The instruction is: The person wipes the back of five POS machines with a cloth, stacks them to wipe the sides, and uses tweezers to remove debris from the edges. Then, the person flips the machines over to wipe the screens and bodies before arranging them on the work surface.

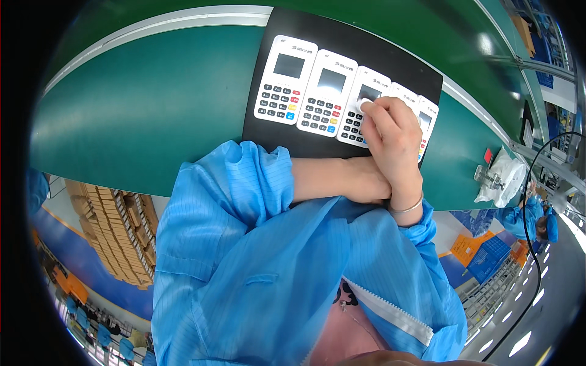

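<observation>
**A soft touch on a little screen (pixel 370 91)**

The big green desk (pixel 152 91) has a black mat (pixel 278 131) on it. Five white card machines (pixel 326 91) lie in a row on the mat. The two at the right end are partly behind the right hand (pixel 395 131).

To do this step well, I think the third card machine (pixel 353 119) should lie flat and still. A light, even touch seems best, so the glass is not scratched and no keys get pushed.

The left arm lies sideways, low in front of the row. Its left hand (pixel 371 180) is tucked by the right wrist, so I cannot tell if that grip is spread or closed. The right hand points up, bent over the third machine. Its fingers pinch a small white bit (pixel 365 104) right at the screen's lower part.
</observation>
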The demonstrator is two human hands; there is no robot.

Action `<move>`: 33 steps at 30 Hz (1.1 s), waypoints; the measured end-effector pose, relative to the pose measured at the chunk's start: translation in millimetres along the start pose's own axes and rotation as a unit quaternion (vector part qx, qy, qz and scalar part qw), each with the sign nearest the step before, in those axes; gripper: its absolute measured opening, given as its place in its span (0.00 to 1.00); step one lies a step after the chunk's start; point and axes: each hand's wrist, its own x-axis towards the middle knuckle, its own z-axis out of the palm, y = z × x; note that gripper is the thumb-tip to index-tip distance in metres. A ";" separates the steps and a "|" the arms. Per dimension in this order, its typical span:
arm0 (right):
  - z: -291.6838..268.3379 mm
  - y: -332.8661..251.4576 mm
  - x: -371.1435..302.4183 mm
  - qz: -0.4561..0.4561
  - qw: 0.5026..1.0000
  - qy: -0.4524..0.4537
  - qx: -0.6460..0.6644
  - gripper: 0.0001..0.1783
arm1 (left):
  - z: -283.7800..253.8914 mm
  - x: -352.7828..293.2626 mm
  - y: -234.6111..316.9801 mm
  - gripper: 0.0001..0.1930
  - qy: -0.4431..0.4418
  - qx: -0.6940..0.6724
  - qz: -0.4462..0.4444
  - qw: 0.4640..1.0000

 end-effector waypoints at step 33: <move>-64.1 130.6 -158.0 0.362 0.902 0.161 -0.173 0.21 | -19.2 3.0 10.8 0.13 -0.100 0.179 0.055 0.977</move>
